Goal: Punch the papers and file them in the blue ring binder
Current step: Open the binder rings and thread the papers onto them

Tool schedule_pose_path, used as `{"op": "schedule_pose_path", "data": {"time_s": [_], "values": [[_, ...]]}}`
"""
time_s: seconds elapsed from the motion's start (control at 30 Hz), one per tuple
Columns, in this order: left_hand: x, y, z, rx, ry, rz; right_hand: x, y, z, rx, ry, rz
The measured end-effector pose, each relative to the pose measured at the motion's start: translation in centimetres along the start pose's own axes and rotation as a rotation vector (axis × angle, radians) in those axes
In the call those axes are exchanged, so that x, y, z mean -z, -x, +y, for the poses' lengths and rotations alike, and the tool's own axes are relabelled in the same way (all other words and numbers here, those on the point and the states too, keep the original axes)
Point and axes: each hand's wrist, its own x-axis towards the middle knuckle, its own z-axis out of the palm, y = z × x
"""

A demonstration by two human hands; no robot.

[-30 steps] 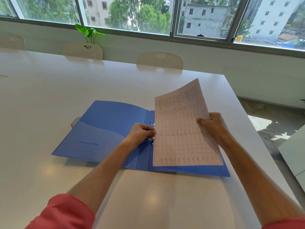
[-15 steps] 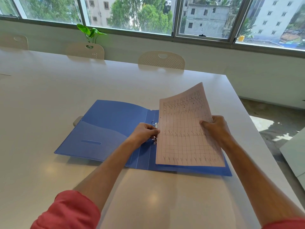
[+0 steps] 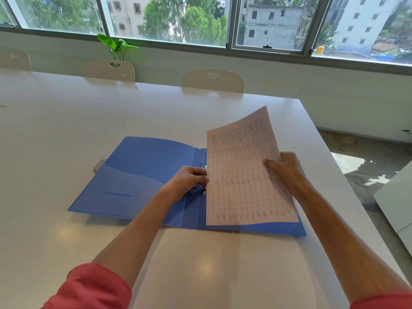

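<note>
The blue ring binder (image 3: 142,175) lies open on the white table (image 3: 66,121). A pink sheet of paper (image 3: 240,175) with a printed grid and handwriting stands over the binder's right half, its far end curled upward. My right hand (image 3: 283,170) pinches the sheet's right edge. My left hand (image 3: 189,181) is closed on the sheet's left edge at the metal rings (image 3: 202,166) by the spine. The lower ring is mostly hidden behind my fingers.
A small beige object (image 3: 99,165) pokes out from under the binder's left cover. Cream chairs (image 3: 213,82) stand along the table's far side, with a green plant (image 3: 118,46) by the window. The table's right edge drops to the floor.
The sheet has shifted slightly and settled lower over the binder's right half. My left hand stays at the rings and my right hand keeps its hold on the right edge.
</note>
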Motion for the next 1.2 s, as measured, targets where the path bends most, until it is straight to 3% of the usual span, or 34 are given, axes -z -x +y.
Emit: {"op": "schedule_pose_path", "data": {"time_s": [0.43,0.87,1.07,1.2], "values": [[-1.4,-0.5,-0.1,-0.023,-0.07,0.078,0.4,0.4,0.7,-0.014,0.009,0.011],[-2.2,-2.0,-0.5,-0.119,-0.207,0.363,0.8,-0.2,-0.3,0.029,0.024,-0.025],[-1.9,-2.6,0.3,-0.095,-0.128,0.382,0.6,-0.8,-0.9,0.029,0.04,-0.056],[-1.5,-3.2,0.7,-0.026,-0.062,0.27,0.5,-1.1,-1.0,0.028,0.053,-0.061]]}}
